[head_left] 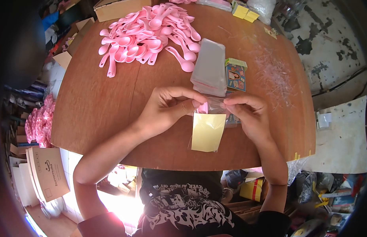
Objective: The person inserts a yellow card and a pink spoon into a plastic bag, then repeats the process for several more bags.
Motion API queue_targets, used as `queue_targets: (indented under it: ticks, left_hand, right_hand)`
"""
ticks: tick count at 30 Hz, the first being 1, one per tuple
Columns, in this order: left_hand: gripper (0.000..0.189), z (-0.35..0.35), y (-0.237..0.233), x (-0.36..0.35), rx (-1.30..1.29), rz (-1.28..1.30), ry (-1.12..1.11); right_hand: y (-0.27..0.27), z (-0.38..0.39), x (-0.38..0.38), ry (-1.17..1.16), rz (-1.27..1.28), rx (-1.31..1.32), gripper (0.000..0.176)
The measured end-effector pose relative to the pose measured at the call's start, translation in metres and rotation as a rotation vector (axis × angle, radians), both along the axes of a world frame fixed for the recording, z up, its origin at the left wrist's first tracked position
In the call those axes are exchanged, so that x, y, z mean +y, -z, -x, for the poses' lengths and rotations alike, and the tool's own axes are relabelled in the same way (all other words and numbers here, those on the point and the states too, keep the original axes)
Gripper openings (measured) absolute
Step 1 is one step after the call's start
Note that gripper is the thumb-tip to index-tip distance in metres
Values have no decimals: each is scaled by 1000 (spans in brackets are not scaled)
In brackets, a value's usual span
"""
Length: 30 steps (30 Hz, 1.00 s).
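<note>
Left hand (171, 106), right hand (246, 112) pinching clear bag (209, 132) between them (1 pink spoon (202, 107))

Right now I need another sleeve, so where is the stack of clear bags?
In the head view, the stack of clear bags lies centrally, between the pink spoons to its left and a small printed box at its right.

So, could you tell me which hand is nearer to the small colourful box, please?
Right. The right hand, pinching the clear bag, sits just below the small colourful box; the left hand, on the same bag, is farther off to the box's lower left.
</note>
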<state>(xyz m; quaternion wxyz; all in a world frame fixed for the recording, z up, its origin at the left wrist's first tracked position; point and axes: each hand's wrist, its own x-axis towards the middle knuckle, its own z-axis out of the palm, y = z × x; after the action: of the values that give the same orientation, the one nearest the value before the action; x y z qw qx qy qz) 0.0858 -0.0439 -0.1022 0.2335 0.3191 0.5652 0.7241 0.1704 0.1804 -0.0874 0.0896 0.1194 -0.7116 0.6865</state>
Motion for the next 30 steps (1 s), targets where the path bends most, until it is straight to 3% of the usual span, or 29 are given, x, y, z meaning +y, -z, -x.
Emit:
queue_targets:
  ticks: [17, 23, 28, 30]
  left_hand:
    - [14, 0, 0, -3, 18, -19, 44]
    - [15, 1, -2, -4, -54, -25, 45]
    - [14, 3, -9, -5, -293, -42, 89]
    - [14, 0, -6, -2, -183, 6, 61]
  right_hand:
    - [-4, -4, 0, -17, -103, 22, 19]
    - [-6, -7, -4, -7, -93, 17, 18]
    - [-6, -5, 1, -40, -122, -4, 15]
    - [-1, -4, -4, -1, -89, 4, 13]
